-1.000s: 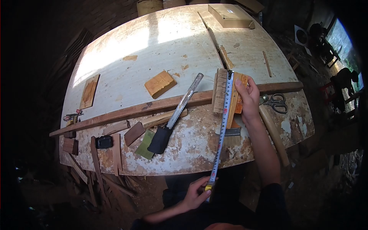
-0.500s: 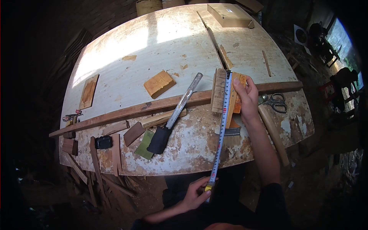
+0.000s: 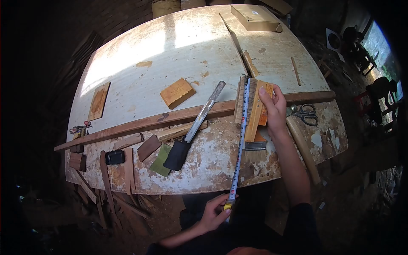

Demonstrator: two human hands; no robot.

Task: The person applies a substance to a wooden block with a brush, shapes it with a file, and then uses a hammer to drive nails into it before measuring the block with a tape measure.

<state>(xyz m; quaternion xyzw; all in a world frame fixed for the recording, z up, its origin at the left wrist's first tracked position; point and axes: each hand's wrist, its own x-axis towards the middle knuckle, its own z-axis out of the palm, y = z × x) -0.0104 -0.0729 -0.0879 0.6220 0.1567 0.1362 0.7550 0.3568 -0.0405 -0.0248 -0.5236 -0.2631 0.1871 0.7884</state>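
Right of centre in the frame, the right hand [image 3: 275,108] grips wood pieces [image 3: 253,106] on the table [image 3: 140,51]; the left hand [image 3: 214,212], low centre, pinches the tape measure [image 3: 239,144] stretched across them.

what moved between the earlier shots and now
The yellow-and-white tape measure blade has shifted left across the stacked wooden pieces, and the left hand holding its case moved slightly left too. The right hand still grips the wood; the black-handled chisel and scissors lie unmoved.
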